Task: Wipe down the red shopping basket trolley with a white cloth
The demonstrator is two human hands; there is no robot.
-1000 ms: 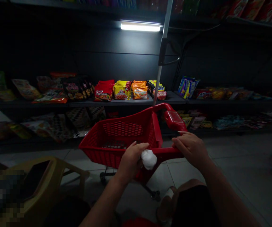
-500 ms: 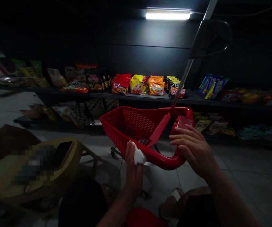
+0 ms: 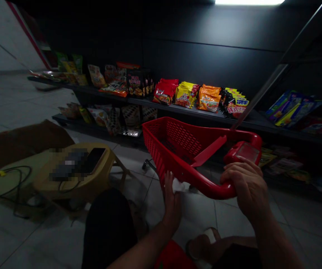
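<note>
A red plastic shopping cart (image 3: 161,157) with perforated basket walls stands in front of me. My left hand (image 3: 173,203) presses a crumpled white tissue or cloth (image 3: 178,185) against the cart's near outer side, below the rim; the wad is partly hidden by the fingers. Wrapped round the red push handle (image 3: 221,191) at the right is my right hand (image 3: 246,185), just below the raised panel (image 3: 247,151) on the handle. The cart's lower frame is mostly hidden by the basket and my arms.
Behind the cart runs a dark shelf (image 3: 138,101) with red, yellow and orange snack packets (image 3: 209,99). To my left, a tan stool (image 3: 105,168) holds a phone (image 3: 95,158) and a blurred item. A black cable (image 3: 18,186) and an open cardboard box (image 3: 29,138) lie beyond it.
My view has turned left and down. My right hand has gone from lying loosely over the handle panel to gripping the handle. My left hand and the wad moved lower on the cart's side.
</note>
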